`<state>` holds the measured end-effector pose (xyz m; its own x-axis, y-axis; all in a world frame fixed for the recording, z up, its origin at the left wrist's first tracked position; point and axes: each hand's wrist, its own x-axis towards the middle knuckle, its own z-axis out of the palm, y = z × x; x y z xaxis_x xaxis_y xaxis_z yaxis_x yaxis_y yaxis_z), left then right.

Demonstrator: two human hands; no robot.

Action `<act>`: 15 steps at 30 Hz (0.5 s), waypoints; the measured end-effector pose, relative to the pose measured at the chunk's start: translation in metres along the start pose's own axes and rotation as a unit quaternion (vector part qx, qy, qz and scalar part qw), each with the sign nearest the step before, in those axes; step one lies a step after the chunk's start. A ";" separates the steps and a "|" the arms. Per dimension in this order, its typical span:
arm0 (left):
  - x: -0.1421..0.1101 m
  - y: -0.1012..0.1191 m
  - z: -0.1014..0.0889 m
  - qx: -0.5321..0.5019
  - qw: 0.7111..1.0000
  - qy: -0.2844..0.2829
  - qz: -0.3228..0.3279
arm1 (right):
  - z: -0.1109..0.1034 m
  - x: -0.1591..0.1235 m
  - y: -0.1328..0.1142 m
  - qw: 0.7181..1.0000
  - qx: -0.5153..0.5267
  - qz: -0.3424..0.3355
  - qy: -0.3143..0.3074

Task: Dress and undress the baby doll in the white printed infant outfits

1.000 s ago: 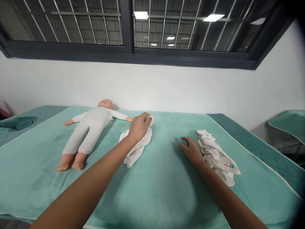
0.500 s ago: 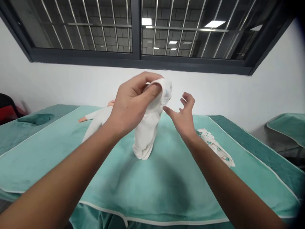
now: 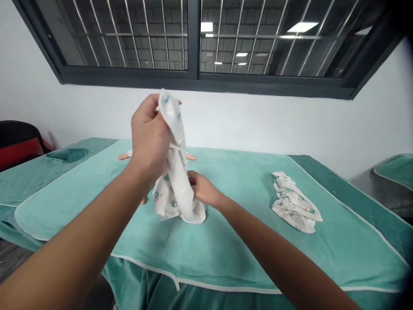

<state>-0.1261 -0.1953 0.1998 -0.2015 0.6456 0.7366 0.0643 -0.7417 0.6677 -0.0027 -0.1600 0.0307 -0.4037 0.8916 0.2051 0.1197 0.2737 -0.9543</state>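
My left hand (image 3: pixel 150 133) is closed on the upper end of a white baby garment (image 3: pixel 180 181) with a small green print, holding it up so the cloth hangs down. The garment's lower end bunches close over the green blanket (image 3: pixel 232 249). My right hand (image 3: pixel 206 189) is at the garment's right side, low down, with its fingers curled against the cloth and partly hidden by it. Behind the garment and my left hand lies a doll, mostly covered from view; one small doll hand (image 3: pixel 191 156) shows to the right and another (image 3: pixel 123 156) to the left.
A second printed baby garment (image 3: pixel 295 202) lies crumpled on the blanket to the right. A wall with a barred window (image 3: pixel 193 79) rises behind the bed. At the far left stands a black and red object (image 3: pixel 21 148); another green-covered surface (image 3: pixel 395 170) is at the right.
My left hand has moved left with the garment, whose printed side now faces me. My right hand has come down and left from beside it to the garment's lower part.
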 end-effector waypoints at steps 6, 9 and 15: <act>-0.001 -0.032 -0.024 -0.049 0.991 0.120 -0.043 | 0.024 0.023 0.009 0.994 -0.105 0.013 -0.033; -0.004 -0.027 -0.027 -0.054 0.994 0.087 -0.040 | 0.034 0.019 0.023 0.990 -0.073 0.020 -0.122; 0.006 -0.050 -0.059 -0.018 0.991 0.131 -0.011 | 0.012 0.014 0.028 1.000 0.022 0.012 -0.012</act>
<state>-0.1878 -0.1651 0.1646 -0.4500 0.5958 0.6652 0.0236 -0.7367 0.6758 -0.0163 -0.1440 0.0038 -0.4233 0.8884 0.1774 0.0895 0.2359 -0.9676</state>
